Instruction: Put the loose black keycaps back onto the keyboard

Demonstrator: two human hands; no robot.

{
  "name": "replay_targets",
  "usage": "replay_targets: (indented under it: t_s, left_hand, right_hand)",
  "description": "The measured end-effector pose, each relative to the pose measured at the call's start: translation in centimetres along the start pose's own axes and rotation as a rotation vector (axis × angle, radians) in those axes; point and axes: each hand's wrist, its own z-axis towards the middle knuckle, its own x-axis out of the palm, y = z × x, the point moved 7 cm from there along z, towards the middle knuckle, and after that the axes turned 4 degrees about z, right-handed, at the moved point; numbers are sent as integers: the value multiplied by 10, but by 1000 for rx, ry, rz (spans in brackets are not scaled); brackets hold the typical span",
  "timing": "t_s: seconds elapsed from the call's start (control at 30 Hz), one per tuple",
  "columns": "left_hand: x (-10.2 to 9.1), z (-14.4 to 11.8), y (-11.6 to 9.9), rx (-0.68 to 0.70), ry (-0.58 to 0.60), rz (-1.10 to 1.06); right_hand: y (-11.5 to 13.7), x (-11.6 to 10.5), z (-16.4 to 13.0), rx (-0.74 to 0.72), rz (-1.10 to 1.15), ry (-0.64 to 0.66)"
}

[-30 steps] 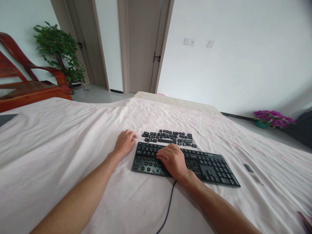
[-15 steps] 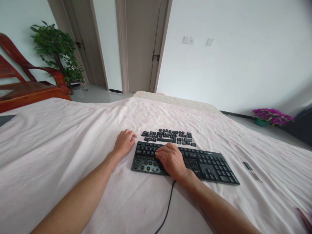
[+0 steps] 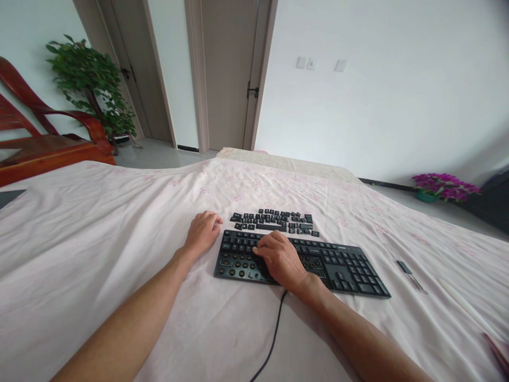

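Note:
A black keyboard lies on the cloth, its lower left area stripped of keycaps so the round switch seats show. My right hand is over its middle, fingers bunched and tips down near the number-row keys. Whatever is between those fingertips is hidden. My left hand rests on the cloth beside the keyboard's upper left corner, fingers loosely bent and a little apart, holding nothing. Loose black keycaps lie in rough rows just behind the keyboard, a long spacebar among them.
A wire keycap puller with a dark handle lies right of the keyboard. The keyboard cable runs towards me across the pink-flowered cloth. A wooden chair, a potted plant and purple flowers stand beyond.
My right hand's fingertips have shifted very slightly on the keyboard. My left hand stays put, and the camera view has moved a little.

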Motion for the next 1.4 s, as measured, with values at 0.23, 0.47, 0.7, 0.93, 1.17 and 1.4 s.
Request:
replay_targets:
  t_s: [0.23, 0.47, 0.7, 0.93, 1.17, 1.4]
  left_hand:
    - [1, 1, 0, 2, 16, 1]
    - [0, 1, -1, 13, 5, 1]
    - [2, 1, 1, 15, 1, -1]
    - [0, 0, -1, 13, -4, -4]
    - [0, 1, -1, 9, 8, -3]
    - [0, 1, -1, 14, 1, 3]
  right_hand:
    - [-7, 2, 2, 14, 78, 5]
    - [-6, 7, 3, 32, 25, 2]
    - [-6, 3, 0, -16, 75, -76]
    - [-6, 4, 3, -88, 144, -73]
    - [-4, -2, 0, -110, 152, -34]
    - [-9, 2, -4, -39, 0, 31]
